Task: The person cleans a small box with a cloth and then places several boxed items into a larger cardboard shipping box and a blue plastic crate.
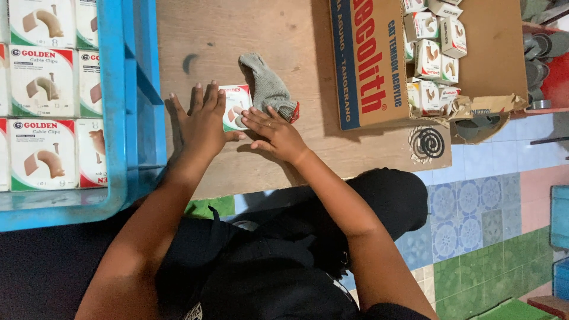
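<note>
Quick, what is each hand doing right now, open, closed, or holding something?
Left hand: open, flat on the wooden table, touching the small white, red and green cardboard box.
Right hand: open, fingers resting on that box.

small box (235, 106) partly hidden by hands, blue crate (121, 118) cut off left

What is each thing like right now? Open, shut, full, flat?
Small box: shut, lying on the wooden table, both hands touching it.
Left hand: flat, fingers spread.
Right hand: fingers resting on the box.
Grey glove: limp, lying flat.
Cardboard carton: open, holding small boxes.
Blue crate: open, filled with boxes.
</note>
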